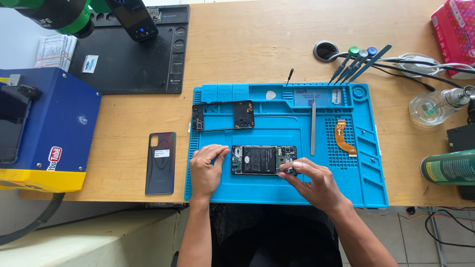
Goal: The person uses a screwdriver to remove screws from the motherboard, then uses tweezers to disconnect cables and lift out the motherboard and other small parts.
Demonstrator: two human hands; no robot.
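An opened phone (262, 159) with its black battery and circuit board exposed lies flat on the blue repair mat (237, 190). My left hand (206, 169) rests on the mat at the phone's left end, fingertips touching its edge. My right hand (312, 180) is at the phone's right end, its fingers pinched on a small dark part (289, 171) at the lower right corner of the board. Whether that part is loose or still attached, I cannot tell.
A black phone mid-frame (223, 116) lies on the mat's upper left. Metal tweezers (313, 123) and an orange flex cable (343, 137) lie to the right. The phone's back cover (161, 162) sits on the wooden desk. A blue and yellow machine (49, 128) stands left; bottle (438, 105), green can (448, 167) right.
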